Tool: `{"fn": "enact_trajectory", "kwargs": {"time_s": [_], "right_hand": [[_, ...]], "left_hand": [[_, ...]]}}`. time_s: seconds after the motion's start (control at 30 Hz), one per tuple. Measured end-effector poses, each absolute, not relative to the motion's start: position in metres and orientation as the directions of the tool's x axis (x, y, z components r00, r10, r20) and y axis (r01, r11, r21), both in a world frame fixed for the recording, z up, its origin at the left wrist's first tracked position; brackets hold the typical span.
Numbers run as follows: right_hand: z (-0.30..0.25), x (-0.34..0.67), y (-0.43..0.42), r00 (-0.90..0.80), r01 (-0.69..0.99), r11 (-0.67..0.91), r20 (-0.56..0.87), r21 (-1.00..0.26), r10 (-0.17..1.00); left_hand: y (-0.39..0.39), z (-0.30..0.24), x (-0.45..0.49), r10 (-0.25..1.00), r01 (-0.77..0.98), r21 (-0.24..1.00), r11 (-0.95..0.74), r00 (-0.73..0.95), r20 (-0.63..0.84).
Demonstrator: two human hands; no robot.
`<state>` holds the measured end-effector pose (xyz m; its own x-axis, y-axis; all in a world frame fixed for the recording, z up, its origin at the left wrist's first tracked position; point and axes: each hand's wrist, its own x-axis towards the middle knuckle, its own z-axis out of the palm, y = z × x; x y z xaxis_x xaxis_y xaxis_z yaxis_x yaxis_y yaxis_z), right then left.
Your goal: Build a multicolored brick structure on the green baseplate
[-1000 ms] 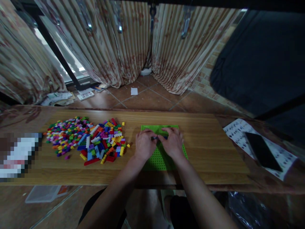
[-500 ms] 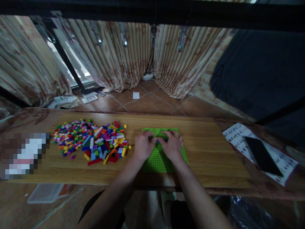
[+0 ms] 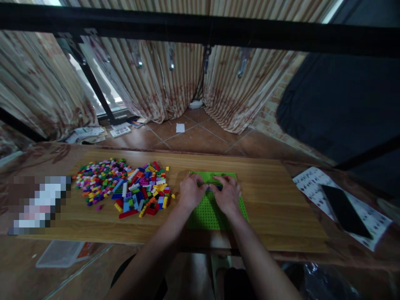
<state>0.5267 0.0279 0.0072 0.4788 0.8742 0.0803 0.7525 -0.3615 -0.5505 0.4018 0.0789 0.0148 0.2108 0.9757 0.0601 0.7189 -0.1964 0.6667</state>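
Head view: on the green baseplate (image 3: 208, 213), laid by the front edge of the desk (image 3: 275, 200), the left hand (image 3: 190, 194) and right hand (image 3: 228, 195) are curled fingertip to fingertip over a small blue brick (image 3: 218, 188); whether it is gripped cannot be told. Loose bricks (image 3: 125, 187) are heaped toward the left edge.

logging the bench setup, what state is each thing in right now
green baseplate, flat on the board, mostly bare
loose bricks, heaped beside it, unsorted
left hand, fingertips down on the baseplate
right hand, fingertips on a small dark piece, grip unclear
phone, screen dark, lying on a printed sheet
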Motion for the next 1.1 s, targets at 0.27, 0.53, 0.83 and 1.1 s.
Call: {"fn": "enact_trajectory", "kwargs": {"time_s": [0.27,0.53,0.83,1.1], "right_hand": [[-0.001,0.564,0.029,0.538,0.581,-0.122,0.268,-0.805,0.799],[-0.006,0.6,0.019,0.547,0.5,-0.132,0.194,-0.856,0.814],[0.001,0.562,0.015,0.151,0.738,0.048,0.234,-0.673,0.961],[0.004,0.554,0.021,0.084,0.81,0.096,0.275,-0.579,0.958]], "left_hand": [[0.071,0.017,0.397,0.943,0.721,0.617,-0.315,0.314,0.114],[0.074,0.029,0.381,0.975,0.705,0.681,-0.201,0.214,0.067],[0.063,0.025,0.389,0.969,0.652,0.742,-0.155,0.248,-0.015],[0.06,0.03,0.391,0.965,0.645,0.747,-0.161,0.26,-0.017]]}}
